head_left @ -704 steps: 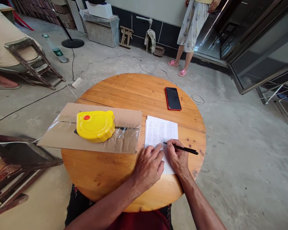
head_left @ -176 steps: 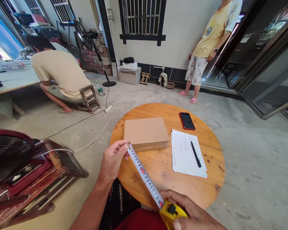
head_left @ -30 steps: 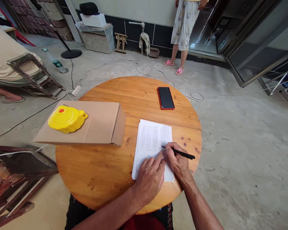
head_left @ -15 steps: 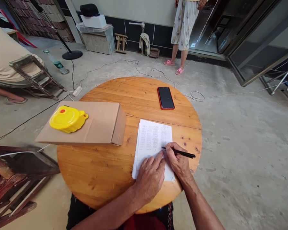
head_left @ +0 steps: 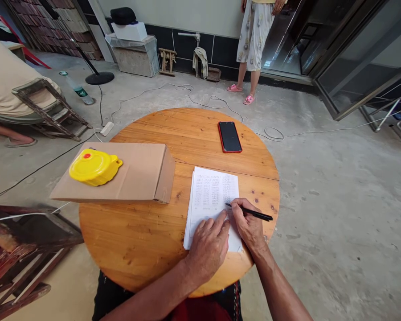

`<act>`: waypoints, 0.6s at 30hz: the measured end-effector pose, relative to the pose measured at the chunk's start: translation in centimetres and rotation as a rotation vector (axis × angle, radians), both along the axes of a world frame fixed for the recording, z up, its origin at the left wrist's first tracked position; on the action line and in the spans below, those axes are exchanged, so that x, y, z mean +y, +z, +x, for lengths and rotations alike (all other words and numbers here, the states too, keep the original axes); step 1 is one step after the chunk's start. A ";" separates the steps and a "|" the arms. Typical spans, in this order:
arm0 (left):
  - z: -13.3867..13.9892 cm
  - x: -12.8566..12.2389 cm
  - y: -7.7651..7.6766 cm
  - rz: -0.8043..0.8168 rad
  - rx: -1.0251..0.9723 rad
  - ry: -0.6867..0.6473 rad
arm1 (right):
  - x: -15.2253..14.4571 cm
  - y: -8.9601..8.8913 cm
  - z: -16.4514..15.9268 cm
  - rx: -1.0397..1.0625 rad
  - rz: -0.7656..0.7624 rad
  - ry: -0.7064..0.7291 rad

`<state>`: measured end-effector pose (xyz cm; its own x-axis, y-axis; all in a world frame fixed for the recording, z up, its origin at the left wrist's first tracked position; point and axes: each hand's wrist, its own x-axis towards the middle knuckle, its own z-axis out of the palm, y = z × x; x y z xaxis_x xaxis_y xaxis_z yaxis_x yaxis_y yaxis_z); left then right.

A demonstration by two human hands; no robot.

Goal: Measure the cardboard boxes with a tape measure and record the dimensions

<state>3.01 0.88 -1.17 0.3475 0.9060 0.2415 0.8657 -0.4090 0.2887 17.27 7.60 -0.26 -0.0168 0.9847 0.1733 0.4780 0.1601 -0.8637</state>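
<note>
the right hand (head_left: 250, 226) has a black pen (head_left: 262, 216) pinched between thumb and fingers, the barrel slanting back to the right and the point at the right-hand column of handwriting. whether the tip presses on the sheet or sits just above it cannot be told. the left hand (head_left: 210, 246) grips nothing; its fingers, slightly bent, lie on the paper stack (head_left: 209, 200), which is on the near right part of the round wooden table (head_left: 143, 236).

for clean writing, the left hand's light, spread pressure seems right: the sheets are loose and not quite squared, so the top one could slip if pushed sideways. the left index finger reaches close to the pen point, so it would do well to leave that line open to view. small strokes from the fingers, with the right hand's side resting, should hold the tight columns even. the figures are too small to read here.

a yellow tape measure (head_left: 94, 167) lies on the cardboard box (head_left: 142, 178), well apart from both hands.
</note>
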 end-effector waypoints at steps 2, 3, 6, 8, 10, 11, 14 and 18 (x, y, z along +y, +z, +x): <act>0.0 0.0 0.0 -0.002 -0.001 0.001 | 0.0 0.0 0.0 -0.003 -0.007 0.001; 0.0 0.0 0.0 -0.001 -0.001 0.001 | 0.0 0.0 0.0 -0.005 -0.009 0.002; 0.0 0.0 0.0 0.004 0.001 0.000 | 0.0 0.2 0.0 -0.012 -0.004 0.004; 0.0 -0.1 0.0 0.006 0.002 0.000 | 0.1 0.2 0.0 -0.014 0.003 0.006; 0.0 0.0 0.0 0.007 0.000 0.000 | 0.0 0.2 0.0 -0.015 0.004 0.007; 0.0 0.0 0.0 0.006 0.000 -0.001 | 0.0 0.2 0.0 -0.016 0.002 0.006; 0.0 0.0 0.0 0.000 0.000 -0.002 | 0.0 0.0 0.0 -0.012 0.000 0.005; 0.0 -0.1 0.1 -0.009 -0.002 -0.004 | 0.0 -0.1 0.0 -0.010 0.004 0.008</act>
